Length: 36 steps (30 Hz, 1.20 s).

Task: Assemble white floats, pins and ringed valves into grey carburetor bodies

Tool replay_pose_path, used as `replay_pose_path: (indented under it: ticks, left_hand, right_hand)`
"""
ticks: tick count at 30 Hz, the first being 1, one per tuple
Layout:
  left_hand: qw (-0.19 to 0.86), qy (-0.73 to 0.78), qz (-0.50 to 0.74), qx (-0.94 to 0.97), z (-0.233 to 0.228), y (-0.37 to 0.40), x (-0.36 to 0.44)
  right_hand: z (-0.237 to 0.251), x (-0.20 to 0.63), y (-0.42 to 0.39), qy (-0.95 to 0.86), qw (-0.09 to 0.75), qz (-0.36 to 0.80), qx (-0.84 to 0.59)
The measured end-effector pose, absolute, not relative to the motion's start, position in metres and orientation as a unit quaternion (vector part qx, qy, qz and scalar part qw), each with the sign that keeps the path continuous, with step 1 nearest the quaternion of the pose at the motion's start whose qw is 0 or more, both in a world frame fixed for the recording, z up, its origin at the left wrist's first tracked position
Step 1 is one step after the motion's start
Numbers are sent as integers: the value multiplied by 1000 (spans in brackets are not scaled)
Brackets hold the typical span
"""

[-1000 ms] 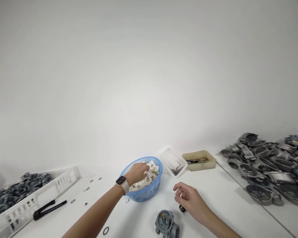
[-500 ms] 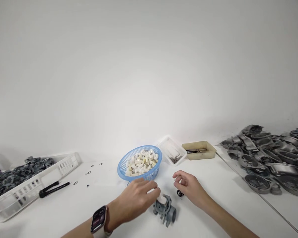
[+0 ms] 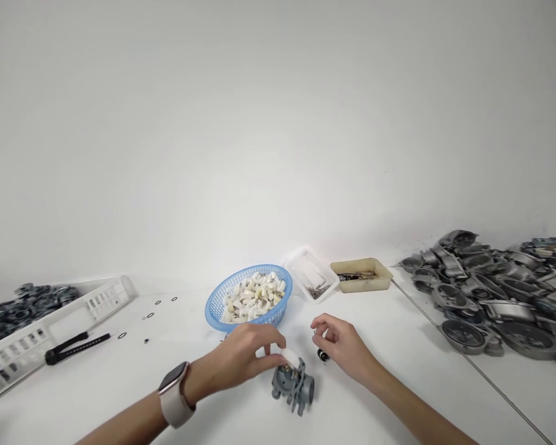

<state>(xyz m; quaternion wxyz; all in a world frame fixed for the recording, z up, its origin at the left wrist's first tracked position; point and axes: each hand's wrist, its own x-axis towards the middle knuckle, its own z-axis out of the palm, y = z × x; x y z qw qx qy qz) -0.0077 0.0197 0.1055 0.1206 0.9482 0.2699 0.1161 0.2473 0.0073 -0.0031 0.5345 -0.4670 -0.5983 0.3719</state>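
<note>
Head view: left hand (image 3: 245,358), out of the basket (image 3: 222,303), now pinches white piece (image 3: 290,356) onto carburetor (image 3: 293,388); right hand (image 3: 340,346) half-curled

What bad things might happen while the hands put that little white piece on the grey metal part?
The small white plastic piece, pinched only at the left hand's fingertips, might slip off the grey metal carburetor body, which nothing steadies.

The right hand hovers by a small black ring-like part and could knock it away.

Tiny black O-rings lie loose on the white table; a sleeve could sweep them off.

Assembly workshop: heaped cast metal housings (image 3: 491,290) (bench), parts basket (image 3: 248,298).
</note>
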Motion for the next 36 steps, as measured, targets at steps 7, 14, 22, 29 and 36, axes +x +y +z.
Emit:
replay_pose_path:
  ticks: [7,14,22,29,36]
  left_hand:
    - [148,312,143,928,107,23,4]
    - [194,368,134,899,102,16,9]
    - [150,406,144,890,88,8,4]
    - [178,327,165,913,62,1,-8]
    - [288,367,204,861,41,10,-13]
  right_hand:
    - [-3,247,7,-600,532,368,-470]
    - [-4,246,7,-599,526,378,-471]
    - [-1,248,7,-573,540,414,-457]
    - [7,233,0,-545,538,483,-424]
    - [0,209,-4,-532,528,516,-415]
